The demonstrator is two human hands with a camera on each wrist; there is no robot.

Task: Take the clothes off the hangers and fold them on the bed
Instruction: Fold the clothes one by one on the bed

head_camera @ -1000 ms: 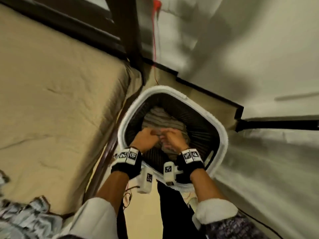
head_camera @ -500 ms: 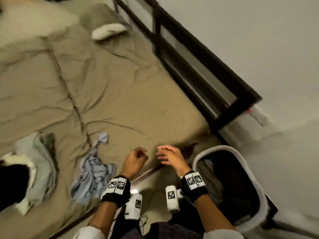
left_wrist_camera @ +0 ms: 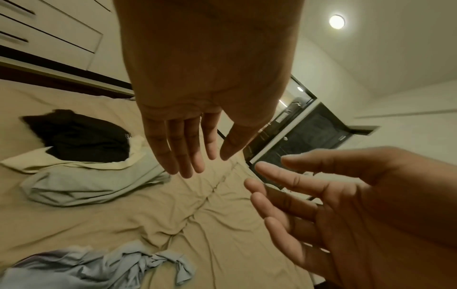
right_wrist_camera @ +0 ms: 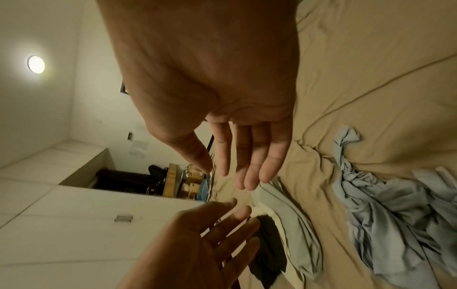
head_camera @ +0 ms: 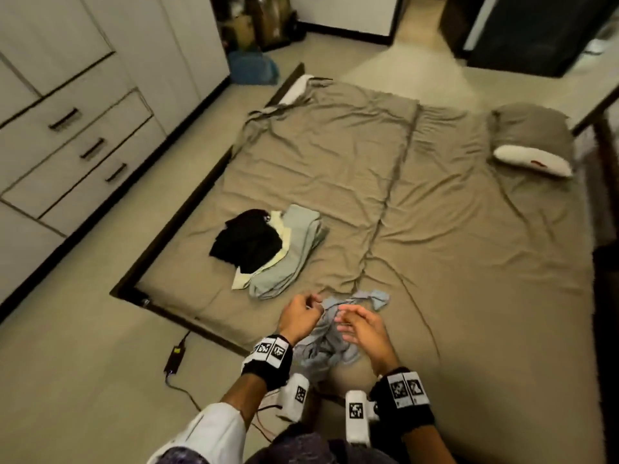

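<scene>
1. Nearest the camera: two forearms reaching forward from rolled-back white sleeves (head_camera: 217, 430), each wrist wrapped in a black band (head_camera: 268, 361) bearing square printed markers.
2. Left hand (head_camera: 299, 318) raised over the near edge of the bed (head_camera: 469, 262), palm turned inward, fingers (left_wrist_camera: 173, 152) straight and close together in the wrist view, thumb set a little apart. Holding nothing.
3. Right hand (head_camera: 363, 329) just beside the left, at the same height, palm facing it, fingers (right_wrist_camera: 249, 162) extended and slightly fanned. Also holding nothing, with a small gap left between the two hands.
4. Directly below both hands, on the bed's near edge: a crumpled pale blue garment (head_camera: 330, 343), bunched and twisted, one knotted end trailing away toward the middle of the bed. Not touched by either hand.
5. Farther along the bed, to the left of the blue garment: a stack of folded clothes (head_camera: 268, 252), black piece on top, cream beneath, grey-green at the bottom.
6. On the floor left of the bed's near corner: a black power adapter (head_camera: 176, 358) with its cable.
7. At the bed's far right end: a brown pillow (head_camera: 532, 128) with a small white cushion (head_camera: 532, 160) against it.
8. Beyond the bed's left side: white drawers (head_camera: 83, 152) with dark handles.
</scene>
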